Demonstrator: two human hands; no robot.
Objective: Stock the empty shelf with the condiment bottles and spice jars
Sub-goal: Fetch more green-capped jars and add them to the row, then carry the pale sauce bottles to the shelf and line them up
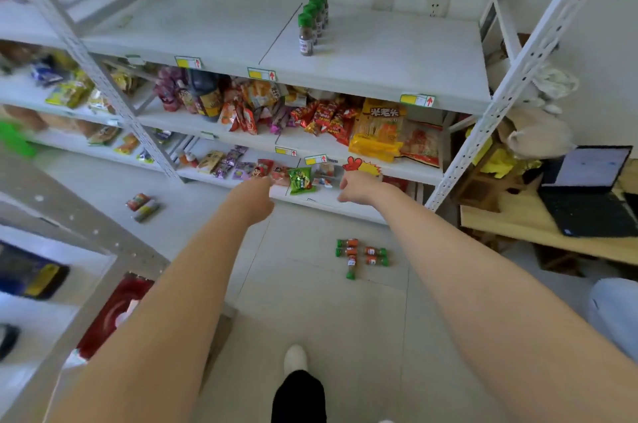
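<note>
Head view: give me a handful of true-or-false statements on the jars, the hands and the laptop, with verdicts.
1. Green-capped jars stand upright in a row on the top shelf. True.
2. The red jars on the floor stand upright. False: they lie on their sides.
3. The left hand holds a jar. False: it holds nothing.
4. The right hand holds nothing. True.
5. The laptop on the wooden table is open. True.

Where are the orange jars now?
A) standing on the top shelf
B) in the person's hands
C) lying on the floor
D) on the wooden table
C: the orange jars lie on their sides on the floor; only dark jars stand on the top shelf.
</note>
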